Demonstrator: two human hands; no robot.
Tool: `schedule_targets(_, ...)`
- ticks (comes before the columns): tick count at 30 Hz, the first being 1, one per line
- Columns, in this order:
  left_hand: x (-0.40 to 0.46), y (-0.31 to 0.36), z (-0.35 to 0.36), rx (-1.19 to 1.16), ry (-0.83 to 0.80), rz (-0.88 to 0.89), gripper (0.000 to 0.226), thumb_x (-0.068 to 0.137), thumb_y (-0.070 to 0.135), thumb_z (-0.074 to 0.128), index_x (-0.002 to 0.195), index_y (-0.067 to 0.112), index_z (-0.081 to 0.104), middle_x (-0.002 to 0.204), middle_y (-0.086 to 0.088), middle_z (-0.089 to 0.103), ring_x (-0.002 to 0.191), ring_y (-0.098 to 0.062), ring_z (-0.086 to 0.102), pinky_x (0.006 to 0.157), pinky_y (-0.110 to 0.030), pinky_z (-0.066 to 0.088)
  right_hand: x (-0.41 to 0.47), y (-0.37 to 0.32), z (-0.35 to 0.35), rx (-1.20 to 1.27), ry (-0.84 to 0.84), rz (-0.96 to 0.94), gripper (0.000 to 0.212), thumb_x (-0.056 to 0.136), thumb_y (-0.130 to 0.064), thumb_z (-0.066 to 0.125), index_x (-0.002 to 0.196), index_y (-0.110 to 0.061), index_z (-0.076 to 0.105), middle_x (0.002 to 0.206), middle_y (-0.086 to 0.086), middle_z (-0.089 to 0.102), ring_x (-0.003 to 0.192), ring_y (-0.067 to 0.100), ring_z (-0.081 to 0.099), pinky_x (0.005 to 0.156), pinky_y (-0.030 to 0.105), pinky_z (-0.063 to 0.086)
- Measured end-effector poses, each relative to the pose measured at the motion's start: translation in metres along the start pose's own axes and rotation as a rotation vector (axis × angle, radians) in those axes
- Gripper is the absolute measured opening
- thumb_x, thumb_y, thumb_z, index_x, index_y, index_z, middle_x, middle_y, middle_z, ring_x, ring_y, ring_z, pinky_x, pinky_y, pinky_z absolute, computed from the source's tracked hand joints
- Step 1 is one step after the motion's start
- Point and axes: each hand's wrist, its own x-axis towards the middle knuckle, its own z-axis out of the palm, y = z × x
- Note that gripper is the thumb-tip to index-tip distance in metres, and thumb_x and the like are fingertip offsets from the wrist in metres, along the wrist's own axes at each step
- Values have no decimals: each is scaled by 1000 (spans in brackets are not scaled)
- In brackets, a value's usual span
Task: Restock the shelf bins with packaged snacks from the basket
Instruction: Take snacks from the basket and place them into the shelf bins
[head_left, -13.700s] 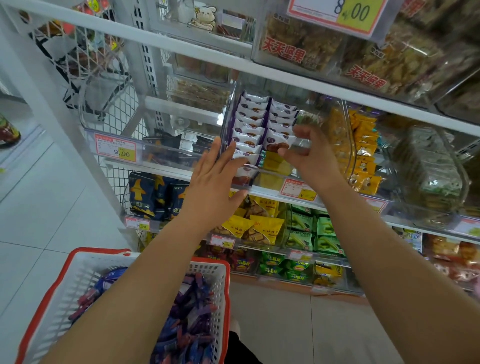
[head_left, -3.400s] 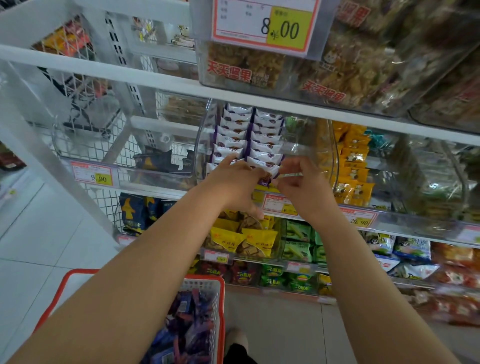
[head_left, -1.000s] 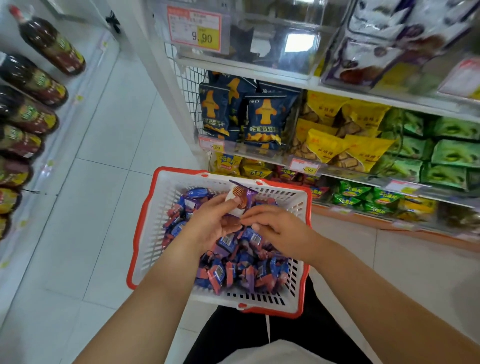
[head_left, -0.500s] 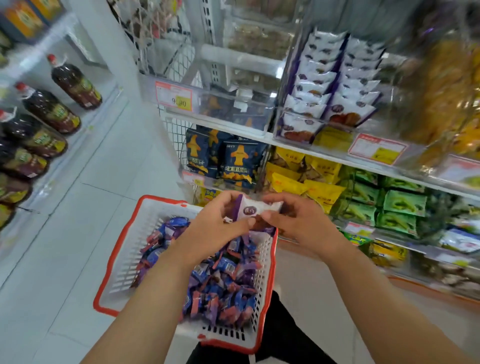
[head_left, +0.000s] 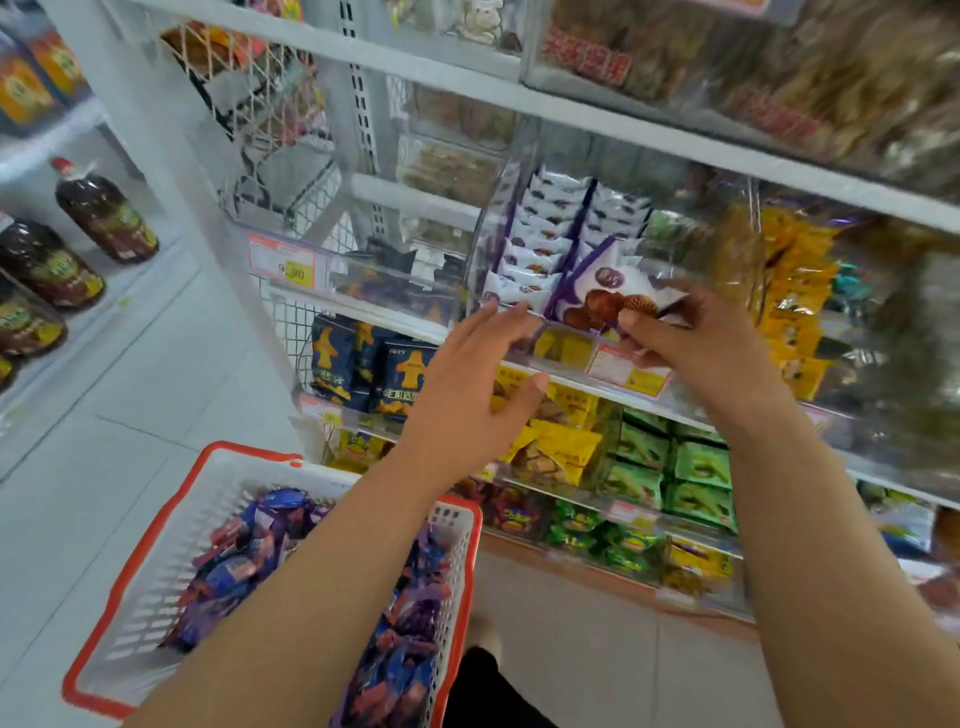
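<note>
My right hand (head_left: 691, 343) pinches a white and purple snack packet (head_left: 605, 291) at the front of the clear shelf bin (head_left: 498, 208). Two rows of the same packets (head_left: 550, 234) stand inside that bin. My left hand (head_left: 467, 395) hovers just left of the packet with its fingers spread, holding nothing. Below, the white basket with a red rim (head_left: 156, 525) holds several blue and purple snack packets (head_left: 249, 556).
Neighbouring clear bins hold yellow packets (head_left: 795, 291) on the right and dark ones (head_left: 395, 260) on the left. Lower shelves carry navy (head_left: 374, 369), yellow (head_left: 556, 447) and green bags (head_left: 675, 467). Dark bottles (head_left: 104, 213) line a shelf at far left. White tiled floor lies between.
Both hands rose from above the basket to the shelf bin. The left hand let go of the packet, which the right hand now holds alone at the bin's front.
</note>
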Motion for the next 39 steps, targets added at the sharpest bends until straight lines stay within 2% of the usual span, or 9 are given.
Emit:
schedule_targets(4, 16, -15, 16, 322, -17, 59, 63, 92, 51, 42, 144, 17, 45, 157, 1, 34, 149, -19, 18, 122, -43, 12, 40, -7, -5, -263, -48, 77, 46, 82, -21, 78, 120, -13, 54, 95, 10, 69, 80, 25, 72, 85, 44, 58)
schedule_targets(7, 20, -19, 18, 444, 57, 110, 58, 91, 47, 45, 139, 16, 52, 145, 0, 50, 141, -21, 36, 120, -42, 18, 52, -8, 3, -480, -139, 114, 43, 85, -18, 75, 121, -10, 54, 107, 7, 64, 80, 18, 63, 69, 13, 49)
schedule_targets(10, 33, -14, 14, 500, 81, 165, 51, 90, 46, 49, 130, 16, 58, 129, -1, 61, 126, -23, 51, 115, -40, 23, 58, -4, 12, -652, -187, 118, 56, 85, -24, 75, 134, -8, 52, 131, 10, 57, 110, 24, 56, 78, 21, 37)
schedule_targets(14, 67, 3, 12, 399, -192, 135, 42, 89, 46, 61, 121, 20, 53, 106, 7, 64, 110, -21, 55, 105, -31, 25, 62, -1, 18, -693, -198, 155, 50, 86, -25, 74, 128, -5, 57, 125, 11, 61, 105, 23, 58, 77, 25, 39)
schedule_targets(17, 92, 13, 19, 480, -381, 133, 51, 86, 52, 64, 119, 19, 46, 111, 1, 65, 107, -24, 58, 93, -33, 31, 65, -2, 16, -722, -225, 175, 49, 83, -28, 75, 124, -5, 60, 119, 12, 64, 100, 22, 60, 78, 30, 45)
schedule_targets(20, 107, 17, 26, 612, -494, 144, 63, 83, 60, 65, 124, 17, 43, 118, -4, 64, 112, -27, 57, 98, -39, 32, 68, 0, 15, -748, -243, 202, 45, 81, -26, 77, 120, -6, 64, 116, 12, 67, 102, 25, 63, 85, 32, 50)
schedule_targets(30, 110, 18, 27, 600, -541, 115, 62, 78, 64, 67, 115, 20, 45, 115, -2, 61, 109, -25, 55, 92, -38, 35, 49, 1, 4, -540, -12, 150, 29, 88, -8, 63, 117, -5, 62, 109, 12, 68, 99, 25, 65, 90, 39, 53)
schedule_targets(34, 109, 17, 24, 616, -531, 134, 64, 76, 62, 70, 115, 19, 44, 113, -6, 61, 107, -27, 54, 79, -34, 33, 25, 3, 0, -109, -30, 55, 39, 87, -3, 67, 123, -12, 57, 102, -3, 69, 93, 11, 66, 80, 26, 56)
schedule_targets(39, 100, 21, 17, 614, -500, 130, 64, 82, 55, 69, 127, 17, 45, 118, -10, 59, 113, -28, 52, 83, -36, 38, 2, 5, 4, 229, -105, -3, 34, 86, 3, 67, 116, -13, 59, 102, 2, 74, 100, 19, 69, 88, 33, 57)
